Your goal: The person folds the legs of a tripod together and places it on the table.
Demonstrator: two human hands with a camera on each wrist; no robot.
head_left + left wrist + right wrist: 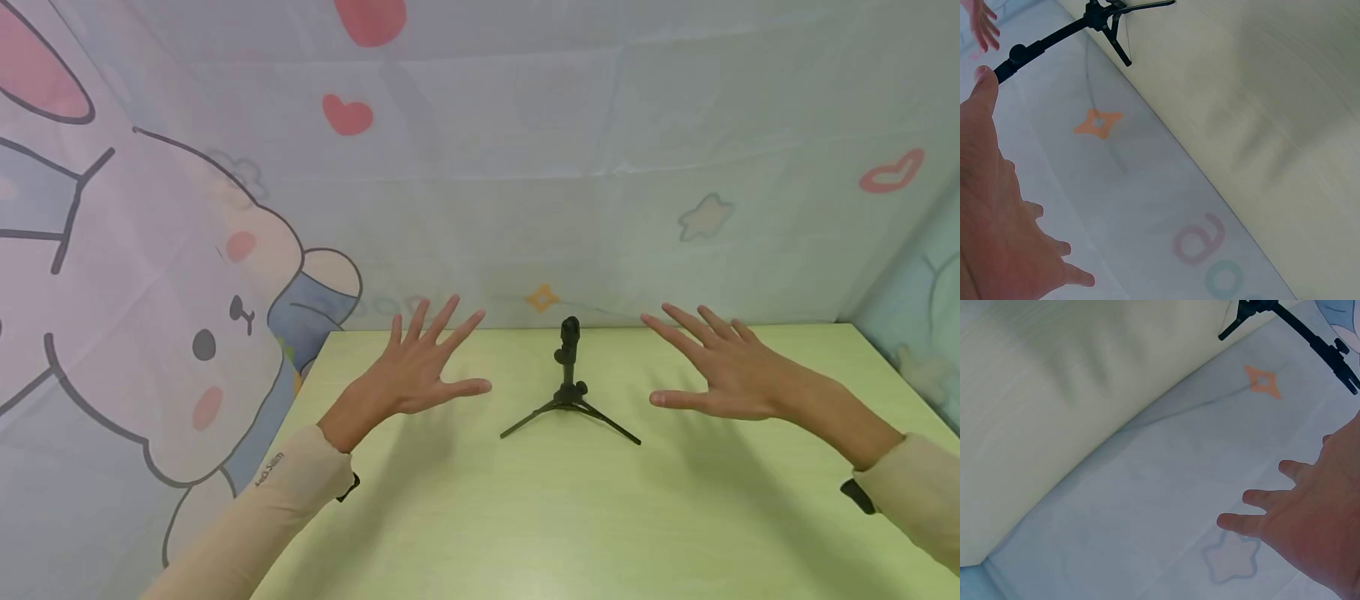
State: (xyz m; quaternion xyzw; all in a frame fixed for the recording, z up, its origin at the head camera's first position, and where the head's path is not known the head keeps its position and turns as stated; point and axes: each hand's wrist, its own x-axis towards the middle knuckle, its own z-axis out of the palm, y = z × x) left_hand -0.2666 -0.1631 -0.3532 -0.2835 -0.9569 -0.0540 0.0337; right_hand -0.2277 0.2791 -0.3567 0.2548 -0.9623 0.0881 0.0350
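Observation:
A small black tripod (569, 393) stands upright on the pale yellow-green tabletop (525, 517), its legs spread and a knob on its short column. To its left my left hand (420, 367) hovers over the table, fingers straight and spread, holding nothing. My right hand (738, 371) hovers on the other side in the same way, its thumb pointing toward the tripod. Both hands are apart from it. In the left wrist view the tripod (1054, 40) appears beyond the thumb of the left hand (1004, 212). The right wrist view shows the tripod (1307, 331) above the right hand (1316, 512).
Behind the table hangs a pale cloth backdrop (525, 167) printed with hearts and stars. A large printed rabbit (172, 333) covers the cloth on the left. The table's back edge (495, 330) meets the cloth. Dark straps show at both sleeve cuffs.

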